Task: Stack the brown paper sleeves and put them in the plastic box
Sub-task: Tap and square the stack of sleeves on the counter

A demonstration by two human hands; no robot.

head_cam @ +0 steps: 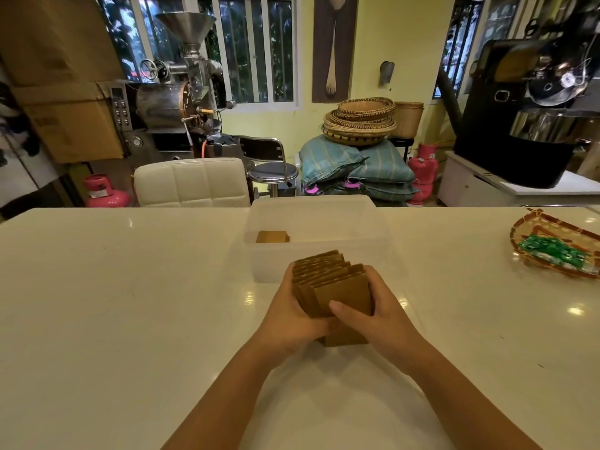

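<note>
A: Head view, nearest first: two bare forearms are coming up from the bottom edge over the white bench (97, 303).
B: Hands?
A: Left hand (289, 316) and right hand (380, 310) are both gripping one stack of brown paper sleeves (334, 284). Left grip is clamping the stack's left side, right grip is clamping its right side, with the right thumb (341, 308) lying across the front sleeve.
B: Is the stack neat?
A: No, it is fanning out. The top edges are stepping back one behind another, and the sleeves are standing roughly upright, leaning away from the camera. A bit of brown is poking out below the hands. I cannot tell whether it is touching the bench.
B: Where is the box?
A: The plastic box (373, 254) is sitting on the bench just beyond the stack, translucent white, with no lid on. The stack's top is overlapping the box's near wall in the picture, but the stack is on the near side of the box.
B: Anything in it?
A: A small pile of brown sleeves (272, 237) is lying in its left half.
B: Off to the side?
A: A woven tray (532, 228) is sitting far right on the bench, with a green packet (552, 250) lying in it.
B: Behind the bench?
A: A white padded chair back (191, 181) is showing just past the far edge, left of the box. Further back, woven baskets (360, 121) are sitting on teal sacks (354, 167).
</note>
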